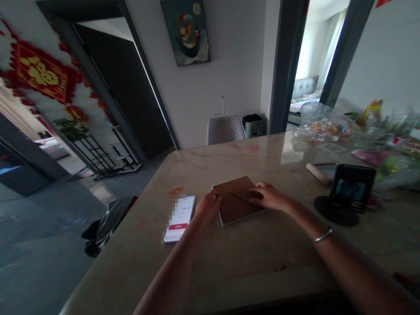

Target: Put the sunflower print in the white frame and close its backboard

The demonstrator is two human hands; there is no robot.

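A brown-covered notebook (238,205) with pale page edges lies closed on the table in front of me. My left hand (209,206) is closed around its left edge, fingers curled. Across the cover runs a thin dark stick (240,198), perhaps a pencil; its right end reaches my right hand. My right hand (267,196) rests over the right side of the notebook, with thumb and forefinger apart by that end. Whether the thumb presses on the stick is hard to see. Just left of my left hand lies a lit phone (180,220), partly pixelated.
To the right a dark screen on a round stand (351,190) stands by a pinkish roll-like object (319,175). Clear plastic bags (324,122) and packets crowd the far right of the stone-topped table (236,262). A grey chair (226,130) sits behind the far edge.
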